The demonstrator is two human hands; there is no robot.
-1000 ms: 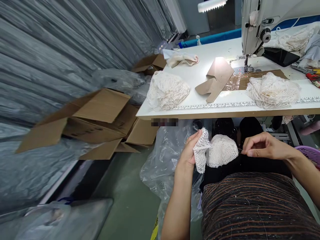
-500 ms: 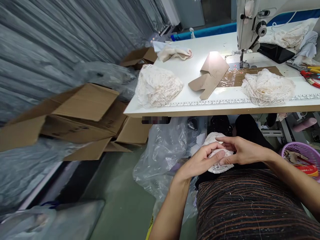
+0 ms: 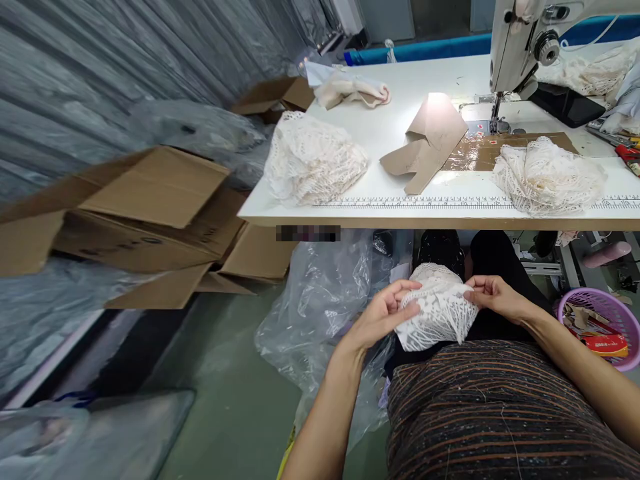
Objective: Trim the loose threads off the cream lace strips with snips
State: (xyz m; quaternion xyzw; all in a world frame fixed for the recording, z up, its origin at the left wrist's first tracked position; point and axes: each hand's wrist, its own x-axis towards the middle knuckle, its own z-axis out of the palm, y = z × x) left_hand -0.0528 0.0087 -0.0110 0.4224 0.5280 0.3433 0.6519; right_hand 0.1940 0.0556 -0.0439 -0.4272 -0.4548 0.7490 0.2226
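Observation:
A piece of white lace fabric lies spread over my lap, below the table edge. My left hand grips its left side between thumb and fingers. At its upper right edge, my right hand pinches the lace. Above, on the white sewing table, a bundle of cream lace sits at the left and another lace bundle at the right. Between them rests a folded brown paper pattern piece. The sewing machine stands behind the right bundle.
Open cardboard boxes and clear plastic sheeting are at the left. A purple basket with scraps stands on the floor at the right. A black phone-like slab and red-handled tools lie on the table's right side.
My hands have moved apart, and the lace, bunched between them before, is now spread wider across my lap. The view has shifted slightly.

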